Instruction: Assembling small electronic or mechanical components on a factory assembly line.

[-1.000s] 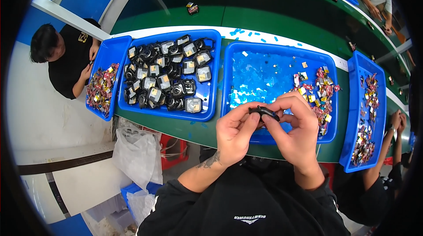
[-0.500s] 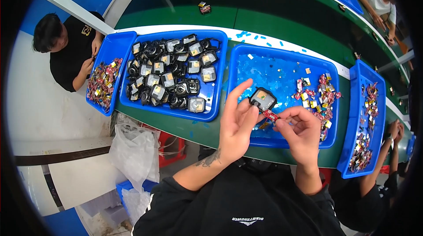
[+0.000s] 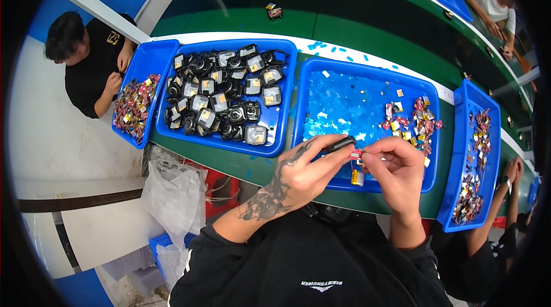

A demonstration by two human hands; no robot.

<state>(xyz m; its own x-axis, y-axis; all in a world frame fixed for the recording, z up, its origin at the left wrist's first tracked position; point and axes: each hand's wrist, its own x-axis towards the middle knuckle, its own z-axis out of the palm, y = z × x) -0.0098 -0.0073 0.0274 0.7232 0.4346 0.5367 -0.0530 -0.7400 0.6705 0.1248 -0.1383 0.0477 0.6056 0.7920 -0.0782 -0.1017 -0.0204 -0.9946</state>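
My left hand [image 3: 298, 176] grips a black watch case [image 3: 342, 144], now turned edge-on so its face is out of sight. Close against it, the thumb and forefinger of my right hand [image 3: 397, 170] pinch a small red circuit board [image 3: 357, 154]. A yellow-and-silver battery [image 3: 357, 178] hangs below the board. Whether the board is joined to the case is hidden by my fingers. Both hands are over the near side of a blue tray [image 3: 299, 112], which holds blue film pieces [image 3: 338, 97] and a heap of red boards with batteries [image 3: 425, 126].
Left of that tray, another blue tray [image 3: 273, 117] holds many black watch cases [image 3: 218, 103]. Trays of boards stand at far left [image 3: 163, 57] and right [image 3: 456, 152]. A person [image 3: 94, 60] works at left; another's hands [image 3: 513, 172] show at right. A plastic bag [image 3: 172, 192] hangs below the table.
My left hand has rolled over, tipping the watch case from face-up to edge-on and a little lower. The battery now hangs in view under the board. My right hand keeps its pinch.
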